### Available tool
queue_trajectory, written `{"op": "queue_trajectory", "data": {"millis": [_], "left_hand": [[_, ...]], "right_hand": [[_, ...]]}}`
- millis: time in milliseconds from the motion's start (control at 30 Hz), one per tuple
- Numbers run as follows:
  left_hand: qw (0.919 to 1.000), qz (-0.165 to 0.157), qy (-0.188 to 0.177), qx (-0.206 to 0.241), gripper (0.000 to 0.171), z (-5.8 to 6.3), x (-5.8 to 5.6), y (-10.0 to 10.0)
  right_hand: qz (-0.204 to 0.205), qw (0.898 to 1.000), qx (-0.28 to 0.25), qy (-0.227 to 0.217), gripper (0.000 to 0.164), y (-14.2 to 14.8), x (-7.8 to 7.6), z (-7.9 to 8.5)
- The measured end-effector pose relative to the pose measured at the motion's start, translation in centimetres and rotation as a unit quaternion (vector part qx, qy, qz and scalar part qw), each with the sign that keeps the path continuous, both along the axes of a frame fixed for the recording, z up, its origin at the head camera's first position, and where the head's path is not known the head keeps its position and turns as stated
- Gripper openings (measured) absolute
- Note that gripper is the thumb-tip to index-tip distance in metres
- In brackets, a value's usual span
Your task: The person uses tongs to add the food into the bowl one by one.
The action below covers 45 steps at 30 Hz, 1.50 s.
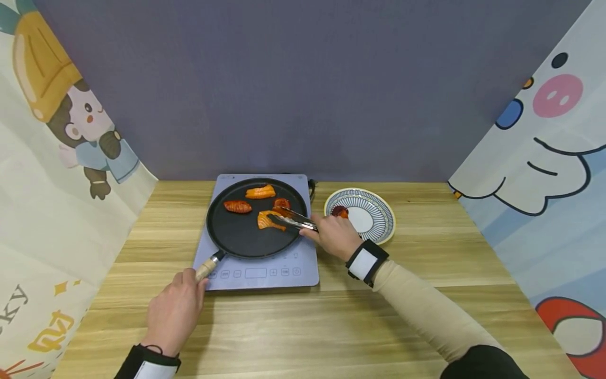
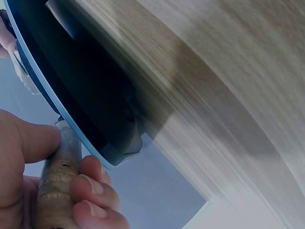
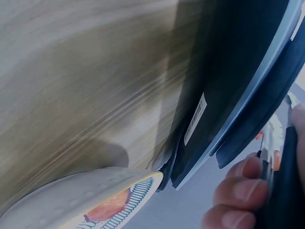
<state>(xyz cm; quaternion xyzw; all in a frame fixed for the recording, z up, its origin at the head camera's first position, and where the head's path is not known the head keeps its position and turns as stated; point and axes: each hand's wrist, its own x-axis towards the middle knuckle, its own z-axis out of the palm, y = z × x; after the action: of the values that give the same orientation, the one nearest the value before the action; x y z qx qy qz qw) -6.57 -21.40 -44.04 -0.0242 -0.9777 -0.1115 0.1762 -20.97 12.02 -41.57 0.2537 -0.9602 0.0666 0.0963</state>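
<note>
My left hand (image 1: 174, 310) grips the wooden handle (image 1: 206, 267) of a round black frying pan (image 1: 241, 239); in the left wrist view the fingers curl round that handle (image 2: 62, 176). With my right hand (image 1: 335, 235) I hold metal tongs (image 1: 303, 223), their tips low over the pan's right side. One tip lies at a striped orange salmon piece (image 1: 268, 220), the other by a reddish piece (image 1: 281, 204); whether they pinch either cannot be told. Another orange piece (image 1: 260, 192) and a scored red-brown piece (image 1: 238, 206) lie farther back and left in the pan.
Beneath the pan is a pale flat induction cooker (image 1: 307, 268) with touch controls along its front. To its right stands a patterned plate (image 1: 385, 213) holding dark red food (image 1: 340, 211), partly behind my right hand. A grey wall (image 1: 303, 95) closes off the wooden table (image 1: 303, 331) behind.
</note>
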Motion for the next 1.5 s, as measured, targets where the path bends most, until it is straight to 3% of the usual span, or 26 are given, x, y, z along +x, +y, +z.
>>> {"op": "queue_trajectory", "data": {"millis": [433, 933, 1167, 1500], "left_hand": [[1.0000, -0.004, 0.001, -0.002, 0.030, 0.1, -0.3, 0.1], [1.0000, -0.006, 0.003, 0.005, 0.030, 0.2, -0.4, 0.1], [1.0000, -0.008, -0.001, 0.006, 0.029, 0.2, -0.5, 0.2], [0.9997, -0.001, -0.019, 0.017, 0.029, 0.1, 0.1, -0.1]], "right_hand": [[0.012, 1.000, -0.006, 0.002, 0.061, 0.2, 0.3, 0.0], [-0.019, 1.000, -0.010, 0.004, 0.071, 1.4, 0.6, 0.9], [-0.044, 0.998, -0.018, 0.032, 0.065, 3.3, 0.2, 1.6], [-0.062, 0.997, -0.038, 0.016, 0.058, 5.3, 0.0, 1.7]]}}
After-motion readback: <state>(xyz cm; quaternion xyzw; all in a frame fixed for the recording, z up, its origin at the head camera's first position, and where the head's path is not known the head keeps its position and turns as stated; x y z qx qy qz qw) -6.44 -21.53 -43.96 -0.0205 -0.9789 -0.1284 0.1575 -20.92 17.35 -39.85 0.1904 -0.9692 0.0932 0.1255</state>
